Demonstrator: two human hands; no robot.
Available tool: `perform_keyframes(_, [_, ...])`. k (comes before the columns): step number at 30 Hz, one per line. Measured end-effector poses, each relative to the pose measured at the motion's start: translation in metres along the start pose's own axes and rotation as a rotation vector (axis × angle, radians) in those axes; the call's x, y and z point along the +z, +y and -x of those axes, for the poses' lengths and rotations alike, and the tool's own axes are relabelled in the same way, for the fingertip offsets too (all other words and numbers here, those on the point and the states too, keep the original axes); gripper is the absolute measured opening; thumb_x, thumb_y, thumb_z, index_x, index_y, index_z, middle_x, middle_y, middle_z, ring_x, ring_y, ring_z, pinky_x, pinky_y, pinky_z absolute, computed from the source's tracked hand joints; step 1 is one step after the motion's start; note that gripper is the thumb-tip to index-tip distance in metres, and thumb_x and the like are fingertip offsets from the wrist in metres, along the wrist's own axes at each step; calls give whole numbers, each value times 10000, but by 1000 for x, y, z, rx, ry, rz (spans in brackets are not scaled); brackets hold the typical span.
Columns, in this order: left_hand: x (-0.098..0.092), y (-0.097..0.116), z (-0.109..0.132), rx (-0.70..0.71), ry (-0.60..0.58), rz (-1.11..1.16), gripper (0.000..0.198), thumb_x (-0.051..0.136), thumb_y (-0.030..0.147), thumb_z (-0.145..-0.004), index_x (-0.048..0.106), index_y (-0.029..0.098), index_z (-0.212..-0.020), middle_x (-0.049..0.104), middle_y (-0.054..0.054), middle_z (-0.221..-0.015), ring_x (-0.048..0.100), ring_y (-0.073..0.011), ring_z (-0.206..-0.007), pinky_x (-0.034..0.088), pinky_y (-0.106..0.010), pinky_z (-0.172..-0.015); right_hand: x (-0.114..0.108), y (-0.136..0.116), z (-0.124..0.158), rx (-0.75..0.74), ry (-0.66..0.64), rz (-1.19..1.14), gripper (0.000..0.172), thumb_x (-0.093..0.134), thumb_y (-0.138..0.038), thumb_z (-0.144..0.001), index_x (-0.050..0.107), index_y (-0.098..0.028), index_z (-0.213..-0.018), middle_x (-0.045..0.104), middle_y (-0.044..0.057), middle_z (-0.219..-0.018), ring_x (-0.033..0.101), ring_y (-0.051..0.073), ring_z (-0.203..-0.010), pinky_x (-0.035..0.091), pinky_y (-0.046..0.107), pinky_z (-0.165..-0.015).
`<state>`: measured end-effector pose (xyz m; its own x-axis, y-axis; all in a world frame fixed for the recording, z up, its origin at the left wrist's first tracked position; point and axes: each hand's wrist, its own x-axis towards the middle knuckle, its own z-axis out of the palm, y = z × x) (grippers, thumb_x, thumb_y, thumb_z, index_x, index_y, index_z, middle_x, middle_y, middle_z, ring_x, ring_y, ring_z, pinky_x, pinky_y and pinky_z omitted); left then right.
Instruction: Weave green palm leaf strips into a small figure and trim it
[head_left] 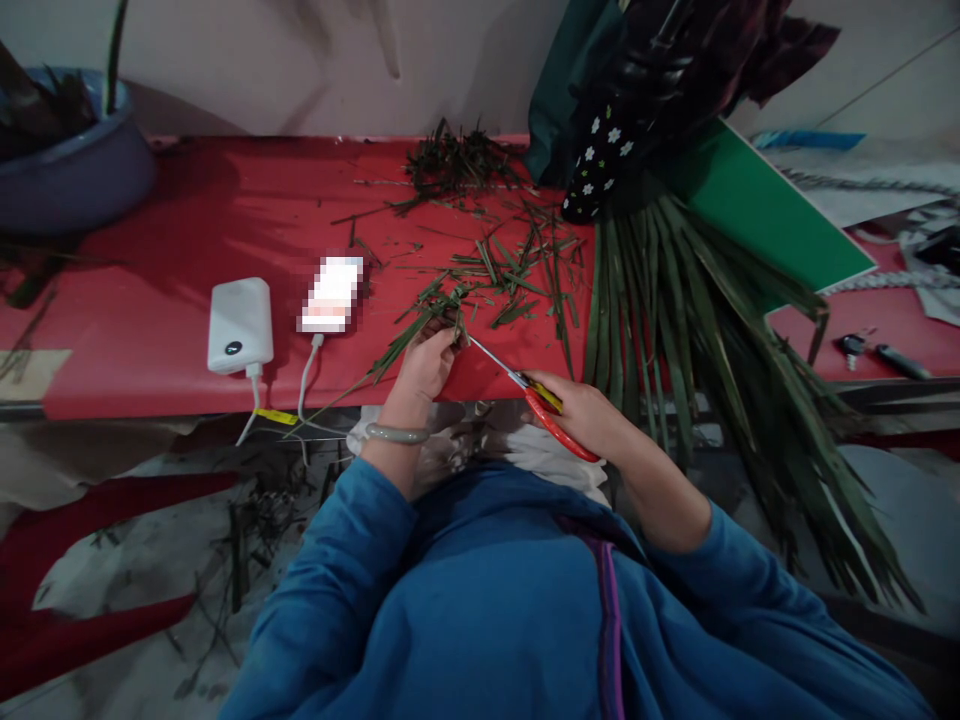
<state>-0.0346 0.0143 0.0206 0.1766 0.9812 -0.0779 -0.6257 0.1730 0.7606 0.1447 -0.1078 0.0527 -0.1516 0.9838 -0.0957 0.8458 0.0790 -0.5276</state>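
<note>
My left hand [431, 362] is closed on a small bundle of green leaf strips [450, 303] near the front edge of the red-covered table. In my right hand [581, 408] is a pair of scissors [553, 425] with red and yellow handles. The blades point up and left, and their tips reach the bundle beside my left fingers. Whether the blades are parted is too small to tell. Cut leaf pieces [517, 265] lie scattered just beyond both hands.
A white power bank [240, 325] and a phone [330, 295] with cables lie on the left. Behind stands a blue-grey pot [75, 180]. Long palm leaves [675, 300] hang over the table's edge at right, by a green board [772, 220]. A heap of clippings [461, 160] lies at the back.
</note>
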Motion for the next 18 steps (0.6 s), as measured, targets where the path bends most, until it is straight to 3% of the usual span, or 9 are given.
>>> perform_keyframes(18, [-2, -2, 0, -2, -28, -34, 153, 574, 64, -579, 591, 201, -643, 601, 43, -655, 549, -79, -605, 441, -209, -584, 3, -1, 1, 0, 0, -32, 533, 497, -504, -756, 434, -272, -1232, 630, 39, -1089, 605, 223, -962, 477, 297, -775])
